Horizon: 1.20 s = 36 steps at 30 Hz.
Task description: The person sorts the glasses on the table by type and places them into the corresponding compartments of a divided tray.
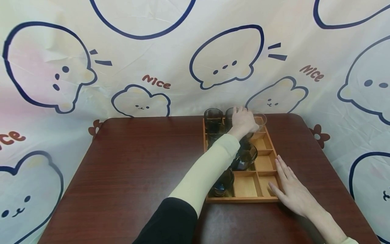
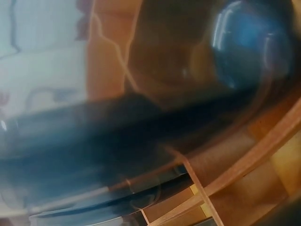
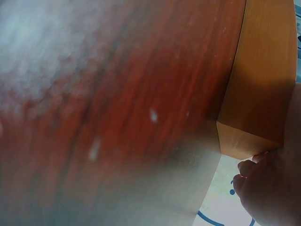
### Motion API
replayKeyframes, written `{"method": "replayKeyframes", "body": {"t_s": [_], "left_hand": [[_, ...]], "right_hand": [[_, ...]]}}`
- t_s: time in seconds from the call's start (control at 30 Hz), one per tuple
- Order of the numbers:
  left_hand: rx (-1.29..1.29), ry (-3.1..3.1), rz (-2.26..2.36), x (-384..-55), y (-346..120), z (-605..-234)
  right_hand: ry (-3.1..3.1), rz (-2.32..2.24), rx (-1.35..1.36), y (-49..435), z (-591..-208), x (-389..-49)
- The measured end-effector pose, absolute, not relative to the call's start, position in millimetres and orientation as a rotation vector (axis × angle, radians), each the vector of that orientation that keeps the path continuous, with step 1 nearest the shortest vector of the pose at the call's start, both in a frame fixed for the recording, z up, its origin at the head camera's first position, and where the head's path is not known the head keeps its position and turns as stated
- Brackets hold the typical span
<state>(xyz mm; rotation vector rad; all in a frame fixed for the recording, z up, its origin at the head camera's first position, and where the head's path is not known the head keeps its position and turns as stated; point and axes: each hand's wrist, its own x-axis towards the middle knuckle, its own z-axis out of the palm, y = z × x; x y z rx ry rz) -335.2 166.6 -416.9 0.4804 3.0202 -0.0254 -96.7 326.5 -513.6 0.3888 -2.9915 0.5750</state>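
A wooden box with compartments [image 1: 242,200] on the table holds several dark drinking glasses, among them one glass [image 1: 223,183] at its near left and another [image 1: 246,156] in the middle. My left hand [image 1: 243,121] is over the far end of the box, among the glasses there. Beside its thumb, at the far right corner, is a clear glass [image 1: 262,118]; whether the hand grips it I cannot tell. A dark glass [image 2: 117,127] fills much of the left wrist view. My right hand [image 1: 290,188] rests along the box's near right edge, fingers straight.
The dark red-brown table [image 1: 137,169] reaches a patterned cloth wall [image 1: 182,98] at the back. More glasses, such as one [image 1: 213,117] at the far left corner, rise above the box's walls. My left arm crosses over the box.
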Motion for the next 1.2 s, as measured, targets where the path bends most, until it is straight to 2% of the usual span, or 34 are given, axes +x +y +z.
{"method": "replayKeyframes", "body": {"t_s": [0.67,0.93,1.2], "left_hand": [[0.499,2.886,-0.072,-339.2,161.3,-411.8],[0.533,2.816,0.2,-307.6,147.4,-377.7],[0.804,2.671,0.366,-283.3,103.1,-348.7]], "right_hand": [[-3.042,0.527,0.444,326.0,-506.5,-100.6],[-3.122,0.457,0.422,329.6,-480.1,-112.4],[-3.11,0.409,0.375,337.8,-460.3,-132.4]]}}
